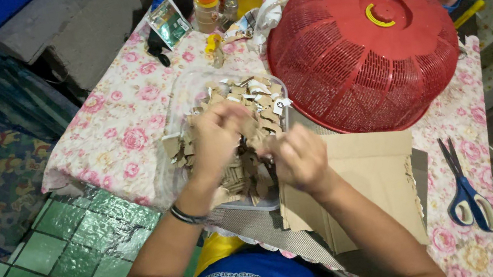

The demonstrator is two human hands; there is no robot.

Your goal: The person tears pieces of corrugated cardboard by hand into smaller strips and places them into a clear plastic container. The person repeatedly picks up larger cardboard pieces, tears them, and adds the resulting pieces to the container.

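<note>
My left hand (215,138) and my right hand (298,160) are close together over a clear plastic container (173,122) filled with several torn cardboard pieces (260,100). Both hands pinch a small piece of brown cardboard (252,147) between the fingers, just above the pile. A dark band sits on my left wrist. A flat sheet of brown cardboard (374,171) lies under my right forearm on the table.
A red mesh dome food cover (364,50) stands to the right of the container. Blue-handled scissors (465,189) lie at the table's right edge. Jars, bottles and packets (206,3) crowd the far end of the floral tablecloth (119,125). Green tiled floor (47,255) lies to the left.
</note>
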